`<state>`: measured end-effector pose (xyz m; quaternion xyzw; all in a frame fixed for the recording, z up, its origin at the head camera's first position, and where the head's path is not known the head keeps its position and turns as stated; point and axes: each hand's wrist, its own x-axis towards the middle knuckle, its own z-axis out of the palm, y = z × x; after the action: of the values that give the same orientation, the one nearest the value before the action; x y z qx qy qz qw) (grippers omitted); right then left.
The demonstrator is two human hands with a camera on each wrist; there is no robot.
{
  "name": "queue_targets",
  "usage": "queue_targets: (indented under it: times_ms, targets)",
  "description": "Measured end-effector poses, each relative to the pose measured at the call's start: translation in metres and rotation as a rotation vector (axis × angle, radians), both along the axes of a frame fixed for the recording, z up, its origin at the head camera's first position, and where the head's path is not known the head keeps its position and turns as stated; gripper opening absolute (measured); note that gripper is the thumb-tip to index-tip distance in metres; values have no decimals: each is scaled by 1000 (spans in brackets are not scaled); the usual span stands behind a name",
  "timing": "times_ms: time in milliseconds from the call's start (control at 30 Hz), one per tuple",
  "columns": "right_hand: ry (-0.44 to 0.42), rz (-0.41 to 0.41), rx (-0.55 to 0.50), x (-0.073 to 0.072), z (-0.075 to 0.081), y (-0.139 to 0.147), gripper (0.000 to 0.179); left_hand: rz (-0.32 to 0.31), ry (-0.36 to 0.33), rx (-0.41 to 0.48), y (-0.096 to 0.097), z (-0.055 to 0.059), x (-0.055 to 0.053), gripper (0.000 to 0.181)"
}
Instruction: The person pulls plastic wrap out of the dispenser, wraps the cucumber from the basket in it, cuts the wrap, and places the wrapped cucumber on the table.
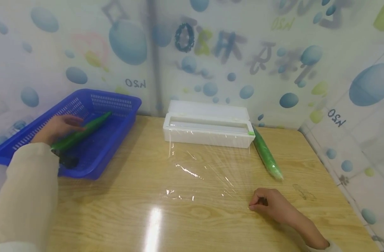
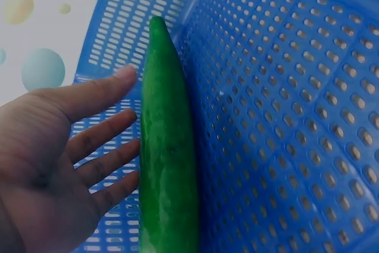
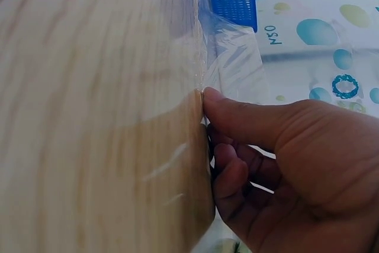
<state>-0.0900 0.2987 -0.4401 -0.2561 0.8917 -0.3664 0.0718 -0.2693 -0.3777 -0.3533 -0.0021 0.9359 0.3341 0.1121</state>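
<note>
Altogether two cucumbers [image 1: 91,127] [image 1: 267,155] show, one beside the outspread left hand [image 1: 57,128]; the right hand [image 1: 274,203] pinches one film sheet [image 1: 190,171].

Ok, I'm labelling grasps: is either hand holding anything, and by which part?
The right hand pinches the clear film by its near right corner; the left hand, beside a cucumber, holds nothing.

L hand [image 1: 57,127] fwd, fingers apart & nearly straight; R hand [image 1: 274,205] pinching, thumb to index.
</note>
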Motion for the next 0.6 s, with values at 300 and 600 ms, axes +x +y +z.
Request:
queue_targets:
  times_ms: [300,600]
  targets:
    - [-14,1,-3,-1,1,0,11,-35,-32,-40,-10,-7,-4,61]
    - [-16,6,-24,0,0,-1,12,-142,-70,-163,-12,-11,-11,64]
